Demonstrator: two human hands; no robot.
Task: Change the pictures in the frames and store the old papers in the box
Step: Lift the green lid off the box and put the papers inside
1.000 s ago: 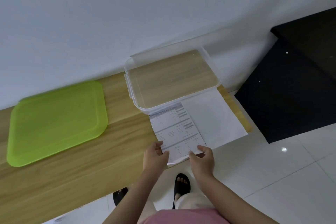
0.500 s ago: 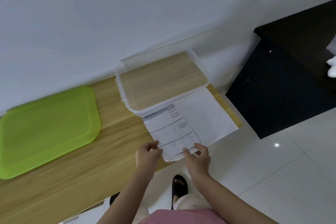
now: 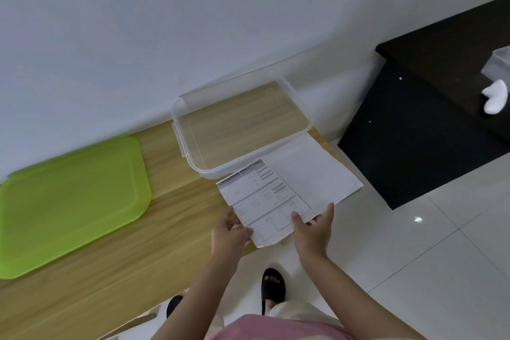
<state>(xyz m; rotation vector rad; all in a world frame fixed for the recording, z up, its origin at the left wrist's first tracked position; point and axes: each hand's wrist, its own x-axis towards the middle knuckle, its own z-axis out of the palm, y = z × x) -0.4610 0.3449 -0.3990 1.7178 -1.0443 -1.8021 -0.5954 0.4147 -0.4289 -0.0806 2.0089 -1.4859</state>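
A printed sheet of paper (image 3: 265, 199) lies over a blank white sheet (image 3: 314, 174) at the right end of the wooden table (image 3: 124, 262). My left hand (image 3: 229, 232) pinches the printed sheet's near left edge. My right hand (image 3: 313, 229) holds the near right corner of the papers, thumb on top. A clear plastic box (image 3: 240, 130) stands open and empty just behind the papers, against the wall. No picture frames are in view.
A green plastic lid (image 3: 69, 201) lies flat on the table's left part. A black cabinet (image 3: 430, 130) stands to the right with a white object (image 3: 495, 99) on it. White tiled floor and my sandalled feet are below the table edge.
The view has shifted slightly. My right hand has spread wider along the papers' near edge, and the papers' near edge has lifted a little off the table.
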